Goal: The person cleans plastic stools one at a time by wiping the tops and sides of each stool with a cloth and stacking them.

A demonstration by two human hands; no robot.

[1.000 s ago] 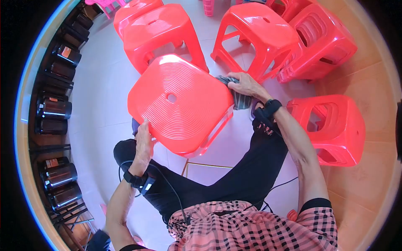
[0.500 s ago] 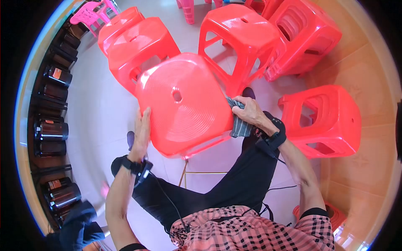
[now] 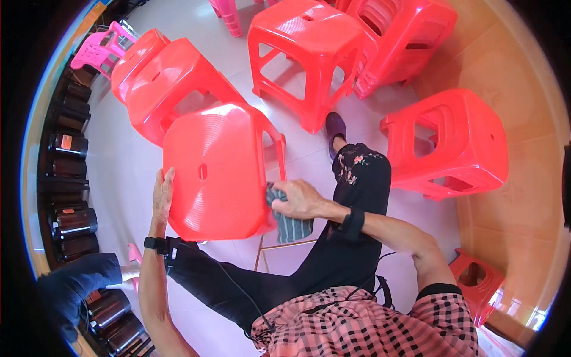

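A red plastic stool point(image 3: 223, 143) with a ringed seat and a small central hole is in front of my lap, its seat facing up toward me. At its left edge, my left hand point(image 3: 162, 199) holds the side, the fingers partly hidden behind the rim. My right hand point(image 3: 302, 200) is closed on a grey striped cloth point(image 3: 293, 226) and presses it against the stool's right side near the front corner. The far legs show at the upper right of the seat; the near ones are hidden.
Red stools point(image 3: 169, 80) stand at the left back, another stool point(image 3: 306, 50) ahead, and stacked stools point(image 3: 398, 44) at the back right. One stool point(image 3: 452, 143) is by the orange wall. Dark jars point(image 3: 71, 223) line the left shelf. Another person's leg point(image 3: 89, 273) is at lower left.
The stool has turned and shifted left and down in view, with my left hand moving along with it. My right hand and the cloth have moved left and nearer to me along its side.
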